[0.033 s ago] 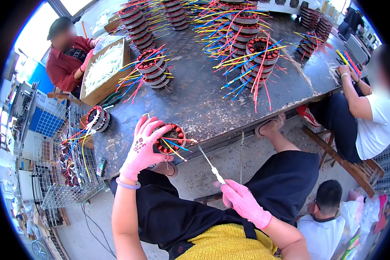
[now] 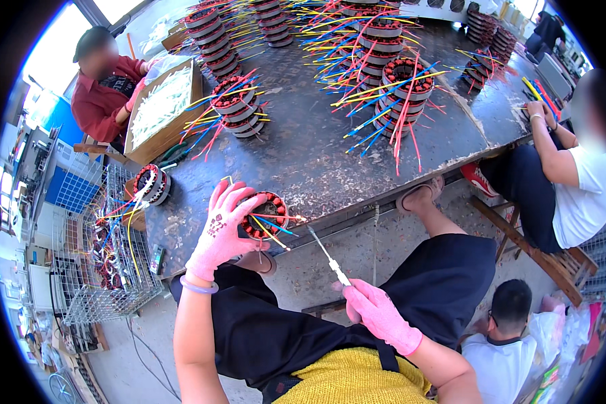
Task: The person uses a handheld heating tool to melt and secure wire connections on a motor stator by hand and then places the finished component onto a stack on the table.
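My left hand (image 2: 221,225), in a pink glove, grips a motor stator (image 2: 278,203) at the table's front edge. The stator is a ring with red-wound coils inside; red, blue and yellow wires stick out of it to the right. In my right hand (image 2: 382,319), also gloved in pink, is a slim tool (image 2: 328,257) with a white handle and a long thin metal shaft. Its tip points up and left, close to the red wire end but apparently apart from it. The glove hides the handle's rear end.
Stacked stators (image 2: 404,87) with loose wires stand on the dark table (image 2: 296,148). Another stator (image 2: 152,184) sits at its left corner, above a wire basket (image 2: 101,283). A box of white pieces (image 2: 161,108) is by a person at far left. Other people sit at right.
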`<state>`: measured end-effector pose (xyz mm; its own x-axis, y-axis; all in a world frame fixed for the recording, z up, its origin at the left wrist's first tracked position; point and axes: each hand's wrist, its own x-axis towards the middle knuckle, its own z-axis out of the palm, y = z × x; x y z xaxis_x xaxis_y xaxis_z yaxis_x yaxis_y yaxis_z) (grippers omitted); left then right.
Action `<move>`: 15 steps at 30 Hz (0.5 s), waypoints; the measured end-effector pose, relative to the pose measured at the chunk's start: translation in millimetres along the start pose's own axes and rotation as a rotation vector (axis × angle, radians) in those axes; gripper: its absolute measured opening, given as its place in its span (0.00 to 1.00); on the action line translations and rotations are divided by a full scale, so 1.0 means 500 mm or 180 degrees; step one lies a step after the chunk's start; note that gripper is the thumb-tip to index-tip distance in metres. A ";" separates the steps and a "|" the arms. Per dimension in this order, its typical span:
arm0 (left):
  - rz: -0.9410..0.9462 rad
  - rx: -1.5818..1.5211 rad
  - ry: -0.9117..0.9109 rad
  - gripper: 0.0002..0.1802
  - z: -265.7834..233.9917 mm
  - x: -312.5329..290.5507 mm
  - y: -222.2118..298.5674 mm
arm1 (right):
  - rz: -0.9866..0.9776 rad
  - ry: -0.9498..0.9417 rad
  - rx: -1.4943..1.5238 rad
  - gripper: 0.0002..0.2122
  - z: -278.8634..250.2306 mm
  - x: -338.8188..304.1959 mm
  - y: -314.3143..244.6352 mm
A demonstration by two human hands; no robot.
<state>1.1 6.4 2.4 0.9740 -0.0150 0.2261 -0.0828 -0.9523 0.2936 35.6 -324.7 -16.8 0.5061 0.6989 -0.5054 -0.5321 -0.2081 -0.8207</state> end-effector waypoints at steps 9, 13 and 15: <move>-0.0041 -0.0016 -0.0026 0.48 0.001 0.000 0.001 | -0.0082 -0.0021 0.0097 0.16 -0.008 0.007 0.020; -0.0060 0.0011 -0.0032 0.49 0.000 0.000 0.003 | -0.0104 0.0019 -0.0272 0.16 -0.005 0.005 0.003; -0.0103 0.0024 -0.0097 0.49 -0.002 -0.003 0.001 | -0.0036 0.0004 -0.0273 0.16 -0.002 0.002 -0.009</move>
<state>-0.4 6.4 2.9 0.9821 0.0066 0.1881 -0.0497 -0.9548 0.2931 39.2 -324.1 -13.9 0.5127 0.7007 -0.4962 -0.4663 -0.2580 -0.8462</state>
